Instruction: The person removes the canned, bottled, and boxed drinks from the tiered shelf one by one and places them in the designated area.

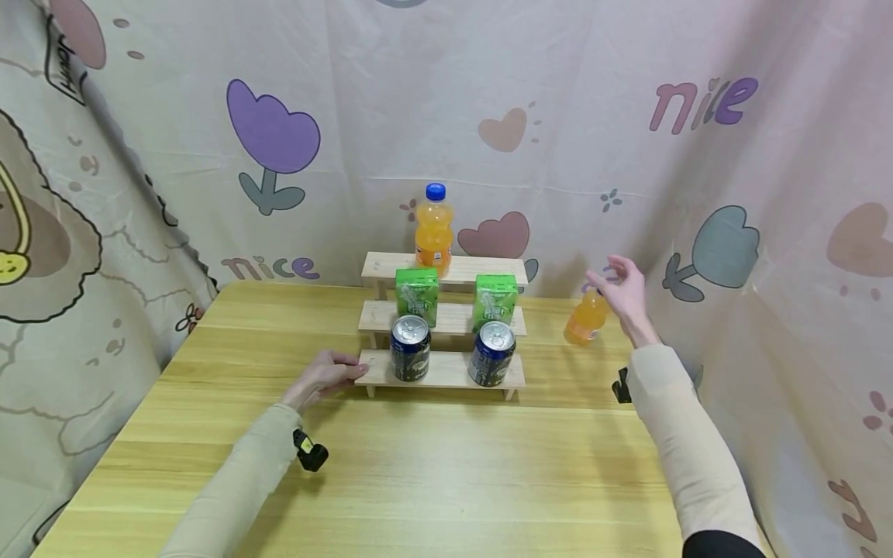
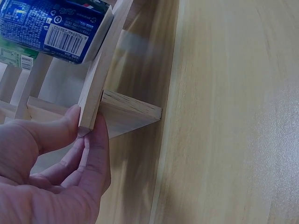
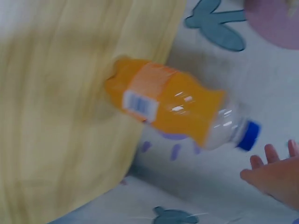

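Observation:
A three-tier wooden stand (image 1: 443, 372) stands near the back of the table. My left hand (image 1: 326, 376) pinches the left end of its lowest board, thumb on top and fingers beneath, as the left wrist view shows. Two dark blue cans (image 1: 410, 349) are on that board. Above them are two green drink cartons (image 1: 495, 301) on the middle tier, and one orange drink bottle (image 1: 434, 232) with a blue cap on the top. Another orange drink bottle (image 3: 163, 98) stands on the table right of the stand. My right hand (image 1: 625, 294) is beside its cap, fingers loosely extended, apart from it.
The wooden table (image 1: 446, 473) meets a printed cloth backdrop (image 1: 391, 101) at its back edge. More printed cloth hangs close along the left and right sides. The second bottle is near the table's back right corner.

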Tool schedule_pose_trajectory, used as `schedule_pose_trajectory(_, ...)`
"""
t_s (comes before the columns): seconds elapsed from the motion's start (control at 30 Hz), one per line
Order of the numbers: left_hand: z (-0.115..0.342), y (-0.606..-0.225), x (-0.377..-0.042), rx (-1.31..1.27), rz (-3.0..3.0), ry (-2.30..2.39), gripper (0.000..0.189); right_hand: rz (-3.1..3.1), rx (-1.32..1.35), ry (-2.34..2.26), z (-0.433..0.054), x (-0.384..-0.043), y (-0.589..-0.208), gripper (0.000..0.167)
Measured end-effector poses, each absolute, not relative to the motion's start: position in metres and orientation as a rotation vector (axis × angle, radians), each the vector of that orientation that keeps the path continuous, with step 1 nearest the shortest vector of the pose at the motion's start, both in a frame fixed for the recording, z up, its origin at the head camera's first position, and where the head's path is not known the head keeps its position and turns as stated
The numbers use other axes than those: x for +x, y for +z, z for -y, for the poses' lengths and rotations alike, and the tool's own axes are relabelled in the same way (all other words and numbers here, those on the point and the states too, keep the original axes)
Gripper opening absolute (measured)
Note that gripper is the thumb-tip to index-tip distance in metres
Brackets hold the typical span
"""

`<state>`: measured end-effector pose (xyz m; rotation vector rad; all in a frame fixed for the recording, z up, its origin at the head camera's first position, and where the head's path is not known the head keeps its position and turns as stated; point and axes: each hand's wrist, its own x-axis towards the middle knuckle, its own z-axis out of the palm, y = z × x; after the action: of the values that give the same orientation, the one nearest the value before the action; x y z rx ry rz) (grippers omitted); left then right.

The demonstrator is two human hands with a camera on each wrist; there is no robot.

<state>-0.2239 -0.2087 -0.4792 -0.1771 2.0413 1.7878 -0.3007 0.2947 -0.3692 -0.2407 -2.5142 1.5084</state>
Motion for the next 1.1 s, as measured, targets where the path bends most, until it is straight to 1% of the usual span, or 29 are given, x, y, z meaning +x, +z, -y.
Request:
schedule_pose_trajectory(0.17,0.208,-0.479,-0.224,-0.181,-2.045,1.783,0.052,2.473,-0.146,1.517,-0.277,-0.298,-0.349,0.07)
schedule_pose_trajectory(0.6,0.208,-0.478,-0.226,-0.162,-2.074,1.754,0.05,2.471,0.152,1.639,-0.208,-0.293,-0.298,0.067)
schedule_pose_trajectory(0.93,0.21,-0.475,-0.223,-0.208,-2.151,1.673,0.052,2.515,0.333,1.712,-0.167,-0.302,-0.274,0.061)
schedule_pose_trajectory(1.1,0.21,-0.475,-0.223,-0.202,-2.151,1.677,0.05,2.523,0.361,1.785,-0.15,-0.305,-0.268,0.06)
